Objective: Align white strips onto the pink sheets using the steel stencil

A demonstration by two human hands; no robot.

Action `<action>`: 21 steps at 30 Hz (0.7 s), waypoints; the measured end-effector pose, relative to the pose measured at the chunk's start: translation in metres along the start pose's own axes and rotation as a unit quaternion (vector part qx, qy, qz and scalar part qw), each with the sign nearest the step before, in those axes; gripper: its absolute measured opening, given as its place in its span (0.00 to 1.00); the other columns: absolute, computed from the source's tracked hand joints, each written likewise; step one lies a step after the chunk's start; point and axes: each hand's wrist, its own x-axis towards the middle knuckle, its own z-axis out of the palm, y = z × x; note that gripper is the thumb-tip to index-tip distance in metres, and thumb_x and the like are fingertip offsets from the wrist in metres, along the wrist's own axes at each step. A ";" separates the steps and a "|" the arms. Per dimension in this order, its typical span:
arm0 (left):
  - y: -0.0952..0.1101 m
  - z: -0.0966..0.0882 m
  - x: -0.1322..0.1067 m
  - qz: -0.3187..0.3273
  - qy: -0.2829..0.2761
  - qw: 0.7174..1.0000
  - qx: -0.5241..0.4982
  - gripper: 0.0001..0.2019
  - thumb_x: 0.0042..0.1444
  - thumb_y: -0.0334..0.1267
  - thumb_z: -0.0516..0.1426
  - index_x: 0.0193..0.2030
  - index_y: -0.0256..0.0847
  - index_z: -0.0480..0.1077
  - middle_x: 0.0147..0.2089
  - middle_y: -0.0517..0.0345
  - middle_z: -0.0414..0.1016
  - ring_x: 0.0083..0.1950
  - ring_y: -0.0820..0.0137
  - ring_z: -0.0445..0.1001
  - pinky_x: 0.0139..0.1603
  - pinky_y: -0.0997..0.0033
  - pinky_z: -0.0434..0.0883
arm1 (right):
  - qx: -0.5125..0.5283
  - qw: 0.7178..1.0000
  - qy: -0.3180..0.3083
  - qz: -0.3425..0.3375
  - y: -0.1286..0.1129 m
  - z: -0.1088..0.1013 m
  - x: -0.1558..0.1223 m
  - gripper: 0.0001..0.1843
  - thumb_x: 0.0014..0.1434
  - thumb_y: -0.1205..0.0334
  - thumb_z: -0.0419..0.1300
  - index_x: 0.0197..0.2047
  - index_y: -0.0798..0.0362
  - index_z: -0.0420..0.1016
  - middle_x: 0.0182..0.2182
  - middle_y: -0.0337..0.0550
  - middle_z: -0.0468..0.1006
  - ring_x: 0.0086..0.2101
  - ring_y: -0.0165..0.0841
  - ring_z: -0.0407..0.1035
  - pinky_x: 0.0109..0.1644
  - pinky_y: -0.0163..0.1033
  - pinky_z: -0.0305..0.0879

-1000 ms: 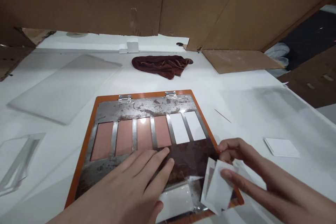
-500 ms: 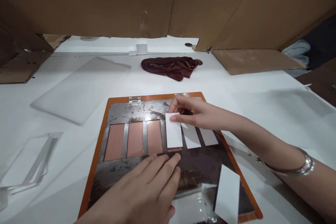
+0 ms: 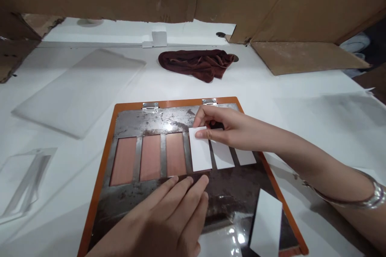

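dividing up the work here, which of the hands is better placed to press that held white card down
Probably the right hand: it pinches the white card near its far end. The left hand rests palm-down on the metal plate, close by but not gripping the card.

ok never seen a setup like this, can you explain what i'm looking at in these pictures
There is no machine here: these are a person's two bare hands, and every picture comes from one camera worn on the head, looking forward and down.

On the white table lies an orange board bearing a metal plate with six slots in a row. The left three show pink; the right two show white.

The left hand rests on the plate. The right hand pinches a white card over the fourth slot. A loose card lies near the right corner; a dark red cloth lies behind.
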 end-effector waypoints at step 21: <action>-0.002 0.005 0.005 0.020 0.021 0.999 0.013 0.21 0.75 0.38 0.47 0.62 0.36 0.76 0.66 0.51 0.79 0.68 0.65 0.72 0.67 0.64 0.63 | -0.035 0.999 -0.011 0.021 -0.001 -0.002 -0.003 0.09 0.70 0.52 0.62 0.45 0.48 0.71 0.41 0.41 0.78 0.39 0.36 0.71 0.40 0.42 0.63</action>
